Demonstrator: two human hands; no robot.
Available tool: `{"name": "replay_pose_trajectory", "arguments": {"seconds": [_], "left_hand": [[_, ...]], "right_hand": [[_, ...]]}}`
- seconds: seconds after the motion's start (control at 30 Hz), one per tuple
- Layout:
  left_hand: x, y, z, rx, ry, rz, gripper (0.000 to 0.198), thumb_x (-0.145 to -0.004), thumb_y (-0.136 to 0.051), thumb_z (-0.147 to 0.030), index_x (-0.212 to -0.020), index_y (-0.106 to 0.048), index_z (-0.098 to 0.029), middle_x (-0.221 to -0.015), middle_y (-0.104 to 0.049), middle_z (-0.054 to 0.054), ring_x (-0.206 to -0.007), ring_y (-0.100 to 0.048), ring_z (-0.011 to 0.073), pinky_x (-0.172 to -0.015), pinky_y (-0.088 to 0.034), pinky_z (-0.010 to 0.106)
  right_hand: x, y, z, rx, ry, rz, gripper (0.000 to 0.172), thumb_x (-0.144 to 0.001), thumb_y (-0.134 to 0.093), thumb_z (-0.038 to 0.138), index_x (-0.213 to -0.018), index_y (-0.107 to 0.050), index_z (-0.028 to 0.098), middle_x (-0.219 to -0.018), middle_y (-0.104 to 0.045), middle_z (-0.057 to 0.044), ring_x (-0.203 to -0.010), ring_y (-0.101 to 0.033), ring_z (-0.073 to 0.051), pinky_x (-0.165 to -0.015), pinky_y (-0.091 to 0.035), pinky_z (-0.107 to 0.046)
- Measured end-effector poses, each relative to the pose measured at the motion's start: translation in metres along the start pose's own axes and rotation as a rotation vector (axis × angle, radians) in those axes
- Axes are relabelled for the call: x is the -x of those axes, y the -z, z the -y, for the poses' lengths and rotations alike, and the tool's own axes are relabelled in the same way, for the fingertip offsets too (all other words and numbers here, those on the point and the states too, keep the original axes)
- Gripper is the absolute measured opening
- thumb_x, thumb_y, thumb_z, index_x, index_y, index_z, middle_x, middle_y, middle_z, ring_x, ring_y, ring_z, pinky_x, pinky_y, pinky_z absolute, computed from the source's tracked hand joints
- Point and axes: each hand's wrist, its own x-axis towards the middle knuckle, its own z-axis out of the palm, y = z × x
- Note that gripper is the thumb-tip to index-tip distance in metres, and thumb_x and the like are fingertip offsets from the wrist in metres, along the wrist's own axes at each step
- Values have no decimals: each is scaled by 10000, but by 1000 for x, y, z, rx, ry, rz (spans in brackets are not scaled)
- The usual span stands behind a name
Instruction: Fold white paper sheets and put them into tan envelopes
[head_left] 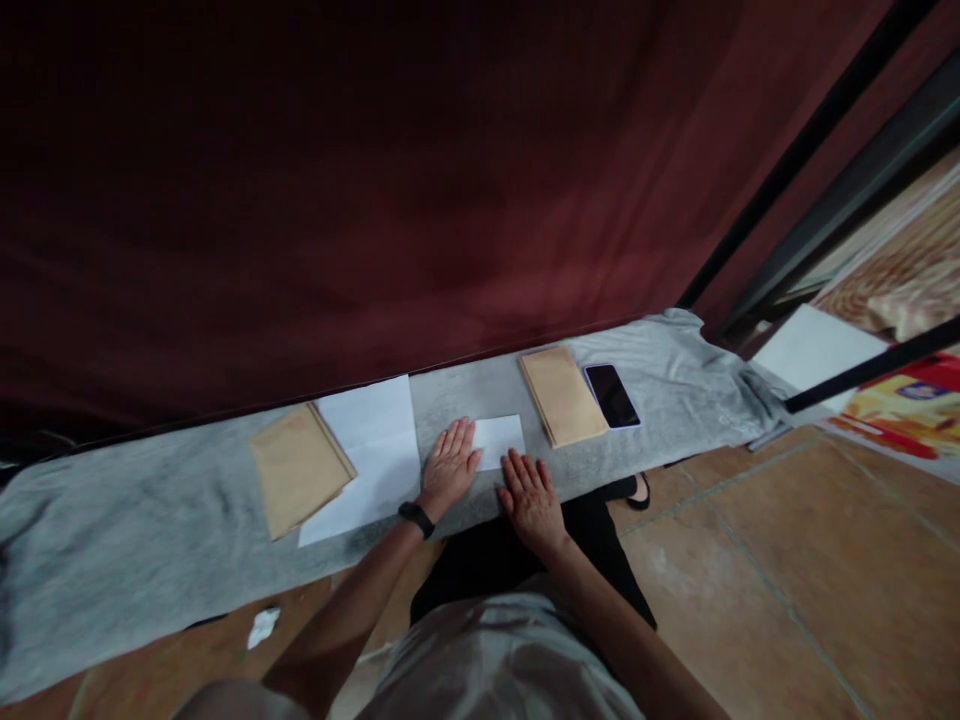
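Note:
My left hand (450,463) lies flat with fingers stretched out on the grey cloth-covered bench (150,540), its fingertips touching the left edge of a small folded white paper (501,440). A black band sits on that wrist. My right hand (531,496) lies flat just below the folded paper, fingers spread, its fingertips close to the paper's lower edge. Neither hand grips anything.
A large white sheet (373,450) lies left of my hands, with a stack of brown envelopes (298,467) overlapping its left side. Another brown envelope stack (562,395) and a black phone (612,395) lie to the right. A dark red curtain hangs behind. The floor is tiled.

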Motion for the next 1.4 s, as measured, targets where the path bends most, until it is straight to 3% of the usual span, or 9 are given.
{"name": "replay_pose_trajectory", "arguments": {"seconds": [0.23, 0.47, 0.57, 0.67, 0.77, 0.87, 1.0, 1.17, 1.4], "left_hand": [[22, 17, 3, -58, -220, 109, 465, -990, -445, -257, -1449, -493, -200, -1546, -457, 112, -1455, -385, 282, -1179, -330, 501], [8, 33, 0, -95, -293, 219, 496, -883, -421, -9, -1331, -565, -167, -1405, -586, 169, -1330, -544, 252, -1060, -472, 434], [-3, 56, -6, -52, -268, 237, 390, -903, -448, -41, -1226, -622, -173, -1244, -681, 136, -1206, -627, 243, -1021, -500, 417], [-18, 84, -10, 109, -236, 50, 388, -935, -464, -89, -1273, -606, -219, -1350, -630, 103, -1323, -536, 228, -1137, -399, 432], [-30, 97, -15, 446, 94, -304, 536, -962, -551, -254, -1479, -412, -256, -1560, -426, 103, -1466, -356, 250, -1202, -305, 466], [-29, 83, -24, 972, 546, -344, 613, -971, -552, -400, -1519, -328, -239, -1490, -499, 138, -1365, -499, 270, -1077, -465, 451], [-10, 48, -42, 1510, 666, 186, 413, -960, -542, -417, -1275, -583, -153, -1180, -700, 164, -1039, -707, 264, -842, -602, 411], [-3, 33, -38, 1411, 600, 47, 367, -828, -635, -252, -1183, -599, -163, -1117, -725, 120, -936, -718, 231, -755, -596, 345], [-26, 41, 8, 1199, 543, 102, 529, -754, -616, -165, -1273, -519, -161, -802, -723, 1, -650, -672, 161, -576, -491, 240]], "right_hand": [[-13, 13, -5, 16, 14, 50, 460, -1029, -432, 322, -1467, -489, 195, -1503, -515, -97, -1304, -511, -272, -1106, -338, -454], [-27, 24, 1, 42, 1, 119, 403, -1016, -445, 296, -1381, -567, 179, -1433, -576, -131, -1231, -538, -288, -1096, -345, -486], [-39, 33, 2, -197, -82, 144, 381, -977, -487, 232, -1334, -603, 170, -1397, -602, -141, -1262, -536, -278, -1129, -330, -454], [-55, 42, -1, -689, -351, 124, 319, -909, -559, 195, -1199, -690, 200, -1235, -703, -119, -1157, -618, -251, -1051, -407, -369], [-70, 47, -4, -1002, -536, 77, 230, -895, -579, 323, -1008, -737, 199, -977, -765, -87, -964, -687, -237, -878, -501, -322], [-73, 46, 1, -1202, -606, 49, 370, -873, -553, 493, -956, -714, 170, -895, -762, -78, -828, -706, -220, -740, -550, -314], [-62, 40, 15, -1408, -677, 37, 483, -762, -621, 626, -898, -694, 169, -788, -745, -68, -707, -700, -198, -651, -574, -313], [-51, 34, 7, -1472, -752, 9, 487, -644, -718, 640, -809, -641, 189, -649, -681, -22, -583, -653, -175, -569, -570, -302], [-49, 25, -25, -1229, -761, 6, 439, -716, -637, 649, -722, -569, 216, -601, -652, -9, -515, -623, -165, -511, -541, -286]]}}
